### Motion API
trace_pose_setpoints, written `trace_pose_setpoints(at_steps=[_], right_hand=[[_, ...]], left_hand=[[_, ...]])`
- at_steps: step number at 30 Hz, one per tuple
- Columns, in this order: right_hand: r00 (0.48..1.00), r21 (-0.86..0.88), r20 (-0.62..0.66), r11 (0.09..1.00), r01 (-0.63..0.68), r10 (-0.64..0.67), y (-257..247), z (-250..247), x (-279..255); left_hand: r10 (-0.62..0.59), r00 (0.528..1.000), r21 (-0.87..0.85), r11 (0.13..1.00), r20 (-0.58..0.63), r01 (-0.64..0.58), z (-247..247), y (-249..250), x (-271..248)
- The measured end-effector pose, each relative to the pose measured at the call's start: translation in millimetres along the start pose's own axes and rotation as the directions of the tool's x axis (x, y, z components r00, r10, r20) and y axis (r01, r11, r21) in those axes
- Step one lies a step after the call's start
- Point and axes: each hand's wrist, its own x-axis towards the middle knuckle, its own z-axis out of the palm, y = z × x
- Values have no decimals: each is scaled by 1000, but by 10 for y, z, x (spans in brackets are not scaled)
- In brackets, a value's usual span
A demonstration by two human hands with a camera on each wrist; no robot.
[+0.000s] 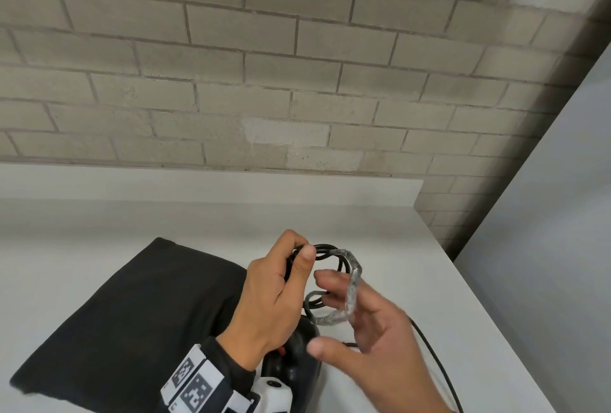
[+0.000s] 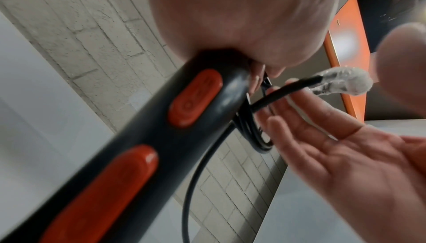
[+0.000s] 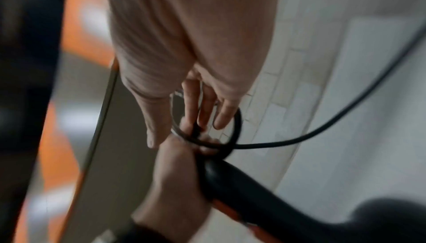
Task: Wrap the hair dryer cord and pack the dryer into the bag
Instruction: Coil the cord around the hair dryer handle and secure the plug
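Observation:
The black hair dryer (image 1: 292,359) with orange switches (image 2: 196,99) is held above the white table (image 1: 198,221). My left hand (image 1: 299,252) grips the end of its handle (image 2: 143,148) and pinches the coiled black cord (image 1: 325,250) against it. Part of the coil is wrapped in clear plastic (image 1: 352,287). My right hand (image 1: 334,303) is open, its straight fingers (image 3: 207,112) pushed through the loops. The loose remainder of the cord (image 1: 433,356) trails off to the lower right. The black bag (image 1: 132,313) lies flat on the table, left of my hands.
A grey brick wall (image 1: 297,65) stands behind the table. The table's right edge (image 1: 479,297) runs diagonally close to my right hand. An orange panel (image 2: 345,46) shows in both wrist views.

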Motion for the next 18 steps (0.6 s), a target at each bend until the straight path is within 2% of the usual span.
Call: trace_pose_setpoints(at_steps=[1,3,4,6,8,9,10,11,12,13,14,16,17,18], right_hand=[[998,-160,-38,986,50,-57,74,39,-21],[973,-411,-45,892,187,-225,209,95,-49],[959,-468,-38,853,232,-282,254,102,-61],[950,-496,-49,833,245,-308,260,105,-78],[962,-407,-83,890,206,-261,193,102,-108],[971,-269,-128,950,160,-200,150,86,-116],[981,-59,-158,993,105,-113,126,51,-130],[990,197,-131,978,75,-49,124,-18,-160],[998,448,-54,892,54,-33,110,-76,-178],[999,612,-44,790,28,-2,52,-190,-175],[997,693,-41,721,-13,58,-5,-331,-183],[974,694,5,701,-165,224,-2,-535,-261],[933,531,-93,810,-250,348,-32,-642,-282],[902,401,-162,862,-311,400,-62,-734,-303]], left_hand=[[-2,1000,-2,1000,0,2,3,-2,2],[-3,1000,-13,1000,3,3,11,-10,1],[-7,1000,-20,1000,2,7,13,-17,3],[-22,1000,-23,999,-3,22,10,-33,3],[-41,999,-36,999,-14,41,1,-47,5],[-52,998,-50,997,-20,51,-6,-54,8],[-65,998,-65,996,-27,63,-16,-62,14],[-77,996,-77,994,-37,74,-31,-74,22],[-89,995,-86,993,-48,85,-49,-88,32],[-99,993,-95,991,-60,93,-70,-108,40],[-105,992,-102,990,-70,98,-90,-128,48],[-116,990,-111,988,-85,106,-125,-158,52],[-119,989,-115,987,-89,109,-133,-165,49],[-120,989,-117,987,-88,109,-134,-168,45]])
